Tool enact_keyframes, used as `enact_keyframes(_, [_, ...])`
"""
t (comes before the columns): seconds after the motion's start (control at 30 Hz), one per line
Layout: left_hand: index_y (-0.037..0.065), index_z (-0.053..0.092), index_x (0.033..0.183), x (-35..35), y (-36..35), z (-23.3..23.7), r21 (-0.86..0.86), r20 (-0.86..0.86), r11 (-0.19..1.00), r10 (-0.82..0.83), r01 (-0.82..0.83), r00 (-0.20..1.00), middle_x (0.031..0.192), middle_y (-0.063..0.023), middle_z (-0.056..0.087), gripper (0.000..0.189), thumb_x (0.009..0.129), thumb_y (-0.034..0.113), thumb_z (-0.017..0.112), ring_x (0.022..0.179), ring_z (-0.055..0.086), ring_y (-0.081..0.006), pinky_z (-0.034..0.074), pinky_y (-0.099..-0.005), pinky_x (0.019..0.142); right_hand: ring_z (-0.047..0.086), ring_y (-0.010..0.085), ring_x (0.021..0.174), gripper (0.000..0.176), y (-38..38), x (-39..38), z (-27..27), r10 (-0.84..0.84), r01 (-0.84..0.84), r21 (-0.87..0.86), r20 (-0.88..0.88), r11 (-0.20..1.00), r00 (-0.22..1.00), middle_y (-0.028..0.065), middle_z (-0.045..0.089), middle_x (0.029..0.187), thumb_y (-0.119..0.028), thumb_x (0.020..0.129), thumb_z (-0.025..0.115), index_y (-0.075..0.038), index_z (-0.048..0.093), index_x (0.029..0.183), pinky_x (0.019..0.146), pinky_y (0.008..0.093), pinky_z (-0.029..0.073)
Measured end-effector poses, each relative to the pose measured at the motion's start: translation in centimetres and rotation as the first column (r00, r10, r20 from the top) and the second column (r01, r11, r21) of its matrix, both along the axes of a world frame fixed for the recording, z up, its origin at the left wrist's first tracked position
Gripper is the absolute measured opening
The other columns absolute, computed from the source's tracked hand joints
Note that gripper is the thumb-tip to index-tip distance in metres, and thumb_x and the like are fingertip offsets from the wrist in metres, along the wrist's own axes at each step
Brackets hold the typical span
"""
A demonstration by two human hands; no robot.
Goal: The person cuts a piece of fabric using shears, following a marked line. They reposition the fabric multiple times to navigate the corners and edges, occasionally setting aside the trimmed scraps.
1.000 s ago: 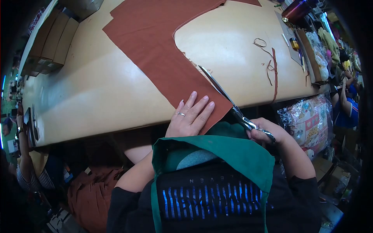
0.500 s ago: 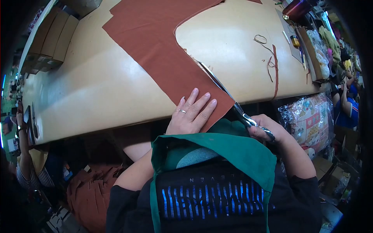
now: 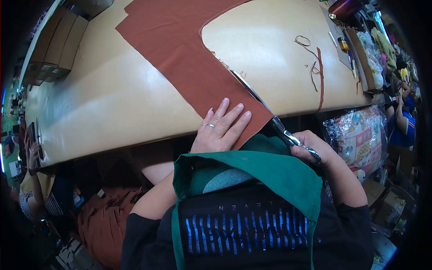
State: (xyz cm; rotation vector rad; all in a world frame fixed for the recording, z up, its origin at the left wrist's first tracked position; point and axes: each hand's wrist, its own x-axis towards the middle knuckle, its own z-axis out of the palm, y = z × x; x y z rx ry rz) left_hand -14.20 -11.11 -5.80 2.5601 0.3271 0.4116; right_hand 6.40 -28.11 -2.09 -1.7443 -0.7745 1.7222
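Observation:
A rust-brown piece of fabric (image 3: 180, 63) lies across the table, its near corner hanging over the front edge. My left hand (image 3: 220, 127) rests flat on this fabric near that corner, fingers spread, a ring on one finger. Large metal scissors (image 3: 284, 131) are gripped by their handles in my right hand (image 3: 310, 146). Their blades lie along the right edge of the fabric and point away from me, nearly closed. Small fabric crumbs lie by the blade tips.
Brown cardboard boxes (image 3: 56, 40) stand at the table's far left. Thin fabric strips (image 3: 320, 74) and a small yellow-labelled jar (image 3: 343, 44) lie on the right. A plastic-wrapped patterned bundle (image 3: 360, 139) sits below the right edge. Rust fabric (image 3: 105, 225) is heaped lower left. Other people are at both sides.
The view has shifted slightly. My hands, the scissors and the fabric keep almost the same positions. At the left, another person's hand has moved.

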Motion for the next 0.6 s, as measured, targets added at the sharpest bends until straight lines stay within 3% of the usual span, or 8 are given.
enact_keyframes(0.6, [0.014, 0.045, 0.127, -0.21, -0.11, 0.02, 0.001, -0.035, 1.0, -0.026, 0.026, 0.999, 0.133, -0.0099, 0.038, 0.057, 0.079, 0.047, 0.048, 0.125, 0.031, -0.0353, 0.028, -0.0556, 0.097, 0.039, 0.0066, 0.057, 0.058, -0.28, 0.34, -0.33, 0.081, -0.081, 0.022, 0.007, 0.996, 0.997, -0.0031, 0.042, 0.059, -0.063, 0.069, 0.06, -0.007, 0.046, 0.067, 0.049, 0.0224, 0.033])
